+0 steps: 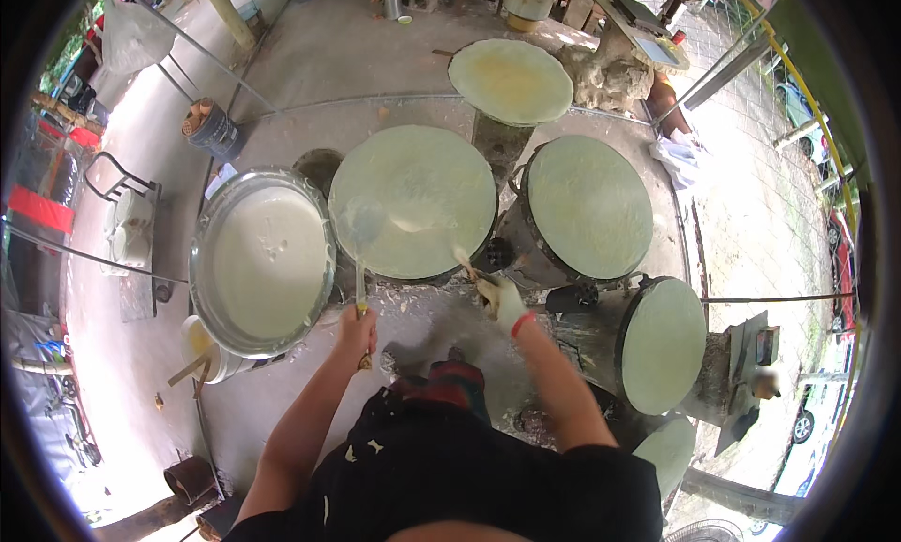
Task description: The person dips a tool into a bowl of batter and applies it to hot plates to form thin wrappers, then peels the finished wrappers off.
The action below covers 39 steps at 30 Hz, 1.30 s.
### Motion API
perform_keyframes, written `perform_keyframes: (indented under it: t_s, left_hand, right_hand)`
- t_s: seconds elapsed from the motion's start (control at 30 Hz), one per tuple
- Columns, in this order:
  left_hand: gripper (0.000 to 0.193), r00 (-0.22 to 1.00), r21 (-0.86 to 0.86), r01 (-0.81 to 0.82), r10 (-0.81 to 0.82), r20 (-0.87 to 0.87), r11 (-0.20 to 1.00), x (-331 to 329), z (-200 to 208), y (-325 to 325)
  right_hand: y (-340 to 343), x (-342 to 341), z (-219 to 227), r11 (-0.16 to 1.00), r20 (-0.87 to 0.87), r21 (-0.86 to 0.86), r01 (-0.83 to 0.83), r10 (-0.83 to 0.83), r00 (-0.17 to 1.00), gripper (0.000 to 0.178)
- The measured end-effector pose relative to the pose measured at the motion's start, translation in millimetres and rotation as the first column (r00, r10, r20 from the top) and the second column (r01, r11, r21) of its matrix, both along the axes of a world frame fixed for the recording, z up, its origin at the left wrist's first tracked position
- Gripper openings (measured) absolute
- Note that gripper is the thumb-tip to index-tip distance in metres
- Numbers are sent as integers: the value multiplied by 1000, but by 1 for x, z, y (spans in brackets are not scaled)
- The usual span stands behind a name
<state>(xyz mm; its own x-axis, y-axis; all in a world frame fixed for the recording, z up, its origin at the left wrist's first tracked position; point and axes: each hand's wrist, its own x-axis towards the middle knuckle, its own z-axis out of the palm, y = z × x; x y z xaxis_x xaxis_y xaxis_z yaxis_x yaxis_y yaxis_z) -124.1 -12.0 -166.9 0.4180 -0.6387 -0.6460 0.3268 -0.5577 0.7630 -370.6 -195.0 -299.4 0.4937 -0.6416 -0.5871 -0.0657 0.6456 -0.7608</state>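
My left hand [355, 337] is closed around the handle of a ladle [360, 284]. The ladle's blurred round bowl lies over the left part of a large round griddle [422, 171], which is coated with pale batter. On my right hand [507, 305] is a whitish glove, with a red band at the wrist. It grips a short brown-handled tool [465, 260] with a pale end, perhaps a brush, at the griddle's near right edge. Left of the griddle stands a wide metal basin [328, 260] of white batter [263, 260].
More batter-coated round griddles curve along the right: one right of centre [591, 204], one farther back [511, 77], one nearer [664, 345] and a partly hidden one [668, 453]. A white bucket [223, 364] stands below the basin. A dark bucket [216, 134] is at the left.
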Motion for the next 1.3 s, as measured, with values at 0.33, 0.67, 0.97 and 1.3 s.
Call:
perform_keyframes:
  t_s: [0.33,0.67,0.97,1.3]
  left_hand:
    - [8,915,-193,-63,-20,-404,979,6,39,8]
    - [19,768,-207,-218,37,-640,954,-12,60,35]
    - [11,733,-200,-444,226,-642,873,0,52,94]
    - [11,886,-174,-356,273,-374,918,101,54,125]
  right_hand:
    - [70,56,40,948,61,160,274,-286,956,27]
    - [37,39,42,955,-79,50,-291,294,952,33]
    - [25,49,65,956,53,-99,276,-272,961,28]
    - [173,324,168,893,211,-6,-450,441,873,11]
